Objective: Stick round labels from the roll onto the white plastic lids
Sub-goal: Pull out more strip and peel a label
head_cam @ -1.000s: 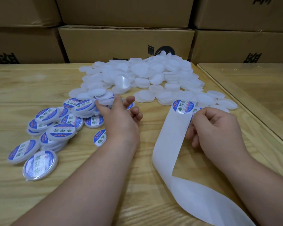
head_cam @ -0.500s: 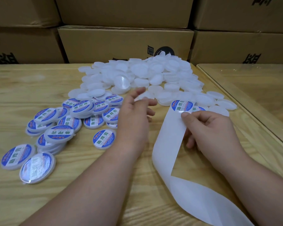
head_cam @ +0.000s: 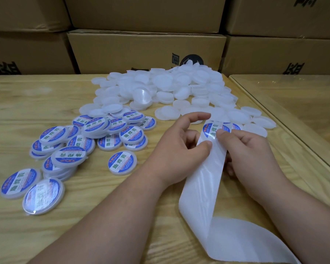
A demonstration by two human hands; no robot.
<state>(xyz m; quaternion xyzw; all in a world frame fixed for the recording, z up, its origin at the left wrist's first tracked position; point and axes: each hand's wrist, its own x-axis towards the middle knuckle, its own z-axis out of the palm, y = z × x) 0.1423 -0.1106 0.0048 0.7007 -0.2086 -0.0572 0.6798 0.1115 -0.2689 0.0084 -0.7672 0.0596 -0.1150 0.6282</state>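
A white backing strip (head_cam: 208, 174) runs from the lower right up to the middle of the wooden table (head_cam: 36, 103). At its top end sits a round blue and white label (head_cam: 211, 128). My right hand (head_cam: 250, 151) holds the strip there, thumb on the label's edge. My left hand (head_cam: 181, 149) is at the strip's left edge, thumb touching the paper and index finger stretched out above the label. Behind them lies a heap of plain white lids (head_cam: 170, 90). Several labelled lids (head_cam: 80, 141) are piled at the left.
Stacked cardboard boxes (head_cam: 147, 48) wall off the back of the table. A second table top (head_cam: 297, 103) with a raised edge adjoins on the right. One labelled lid (head_cam: 122, 162) lies alone just left of my left wrist.
My left hand has moved right from the labelled lids to the strip, and its fingers now reach over the label. My right thumb has slid up onto the label's edge.
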